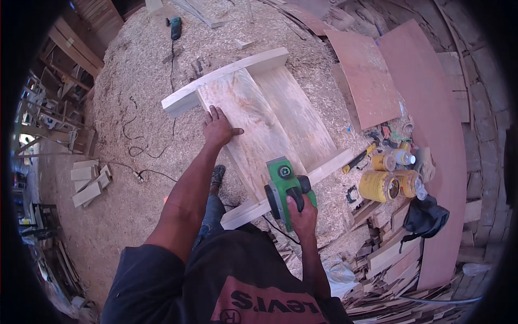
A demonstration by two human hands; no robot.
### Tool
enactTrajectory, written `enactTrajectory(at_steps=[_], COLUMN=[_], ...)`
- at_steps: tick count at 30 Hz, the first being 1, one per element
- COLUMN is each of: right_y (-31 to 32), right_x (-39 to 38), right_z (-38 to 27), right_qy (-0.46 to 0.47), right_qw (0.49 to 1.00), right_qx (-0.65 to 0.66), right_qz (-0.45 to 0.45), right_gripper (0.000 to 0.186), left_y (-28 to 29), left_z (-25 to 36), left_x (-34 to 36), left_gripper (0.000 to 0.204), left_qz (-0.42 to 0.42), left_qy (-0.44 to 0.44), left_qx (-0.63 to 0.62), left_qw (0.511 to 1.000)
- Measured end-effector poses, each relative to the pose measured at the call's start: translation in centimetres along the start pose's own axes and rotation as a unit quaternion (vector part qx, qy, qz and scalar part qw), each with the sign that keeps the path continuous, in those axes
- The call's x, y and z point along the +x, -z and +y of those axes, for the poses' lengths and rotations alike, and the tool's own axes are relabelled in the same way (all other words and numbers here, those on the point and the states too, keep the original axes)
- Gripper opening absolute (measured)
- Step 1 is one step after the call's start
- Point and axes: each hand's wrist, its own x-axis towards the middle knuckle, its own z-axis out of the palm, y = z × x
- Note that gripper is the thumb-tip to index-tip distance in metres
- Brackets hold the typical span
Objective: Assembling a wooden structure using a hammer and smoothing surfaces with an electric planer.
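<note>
A green and black electric planer [288, 186] rests on the near end of a wide pale wooden board [248, 127]. My right hand [303, 216] is wrapped round its black rear handle. My left hand [218, 127] lies on the board's left edge toward its far end, fingers spread and thumb out. A second board [294, 113] lies alongside on the right, and a thick wooden beam [232, 75] crosses both at the far end. Another wooden bar [243, 213] runs across under the near end. The planer's underside is hidden.
Wood shavings [135, 65] cover the ground. A green power tool [175, 27] lies far left with its cord trailing. Offcuts [89, 181] lie to the left. On the right are yellow jars [377, 186], a black bag [426, 216], large brown sheets [364, 75] and stacked wood scraps [394, 264].
</note>
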Motion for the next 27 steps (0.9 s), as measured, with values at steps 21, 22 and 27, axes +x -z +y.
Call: enactTrajectory(at_steps=[21,22,27], right_y=[-8.3,-8.8,-11.5], right_x=[14.3,14.9,18.0], right_z=[-8.6,-9.1,-11.3], right_qy=[0.079,0.085,0.113], right_qw=[0.996,0.996,0.993], right_qx=[0.019,0.018,0.010], right_qz=[-0.026,-0.030,-0.014], right_gripper=[0.041,0.041,0.045], left_y=[-0.2,-0.9,-7.8], left_z=[-3.5,-3.9,-4.4], left_x=[0.6,0.6,-0.4], left_gripper=[0.083,0.077,0.055], left_qz=[-0.010,0.008,0.272], left_qy=[-0.094,-0.086,-0.099], left_qx=[0.007,-0.019,-0.320], left_qw=[0.996,0.996,0.902])
